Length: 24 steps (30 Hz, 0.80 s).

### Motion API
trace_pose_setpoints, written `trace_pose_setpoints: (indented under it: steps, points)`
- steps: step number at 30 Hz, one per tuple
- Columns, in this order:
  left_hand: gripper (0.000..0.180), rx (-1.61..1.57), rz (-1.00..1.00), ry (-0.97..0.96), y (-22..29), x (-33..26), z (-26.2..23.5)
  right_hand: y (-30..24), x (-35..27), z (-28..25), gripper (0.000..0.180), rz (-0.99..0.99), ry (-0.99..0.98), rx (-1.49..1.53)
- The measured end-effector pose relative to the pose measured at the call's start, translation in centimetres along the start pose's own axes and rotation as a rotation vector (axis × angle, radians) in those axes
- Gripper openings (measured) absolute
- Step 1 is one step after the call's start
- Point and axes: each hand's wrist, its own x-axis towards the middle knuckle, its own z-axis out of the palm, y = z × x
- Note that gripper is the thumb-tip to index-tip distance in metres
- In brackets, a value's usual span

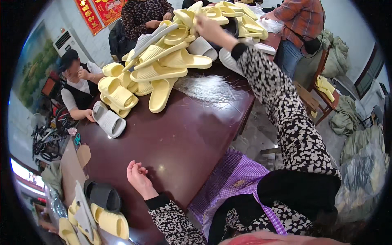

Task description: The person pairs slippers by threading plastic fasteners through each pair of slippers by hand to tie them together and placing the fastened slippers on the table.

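My right arm stretches across the table, and my right hand (209, 29) is at the top of a heap of slippers. Its fingers are closed on the edge of a yellow slipper (184, 17); the fingertips are partly lost among the slippers. My left hand (140, 178) rests over the near part of the table, palm up, fingers loosely curled and apart, holding nothing. Close to the heap lie more yellow slippers (162, 94) and a bundle of thin clear strands (212, 87). A light grey slipper (108, 119) lies at the heap's left side.
The dark red table (171, 134) spans the middle. Black slippers (103, 196) and yellow slippers (110, 220) sit at lower left, near blue-handled scissors (77, 139). A seated person (79, 81) touches the grey slipper. Others stand at the far side. A wooden chair (322, 85) stands right.
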Motion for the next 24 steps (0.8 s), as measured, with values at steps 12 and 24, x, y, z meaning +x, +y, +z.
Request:
trace_pose_setpoints:
  steps: [12, 24]
  points:
    - [0.019, 0.119, 0.127, 0.046, 1.0, -0.8, 0.9, -16.5, -18.2, 7.7, 0.030, 0.226, -0.402, 1.092]
    - [0.023, 0.861, 0.530, 0.635, -0.8, -1.8, -9.0, -14.3, -25.2, 20.8, 0.027, 0.326, -0.898, 1.215]
